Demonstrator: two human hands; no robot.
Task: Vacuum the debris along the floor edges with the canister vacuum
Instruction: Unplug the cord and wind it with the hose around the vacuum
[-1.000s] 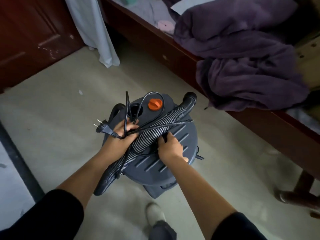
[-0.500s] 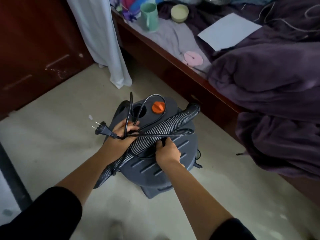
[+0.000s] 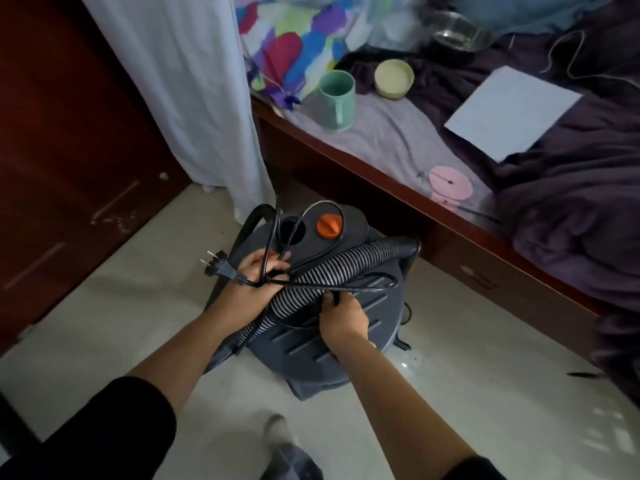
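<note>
The canister vacuum [image 3: 332, 341] had been brought nearer the bed [image 3: 363, 174] edge and the curtain [image 3: 194, 98], with its hose [image 3: 332, 271] laid across its lid. The power cord [image 3: 221, 270] was kept bunched in the left hand [image 3: 258, 271] and the vacuum's top gripped by the right hand [image 3: 343, 320]. With the cord unplugged, edge cleaning was judged not yet begun.

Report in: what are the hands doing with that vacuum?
Left hand holds power cord, plug free. Right hand grips canister vacuum top. Hose draped across it.
</note>
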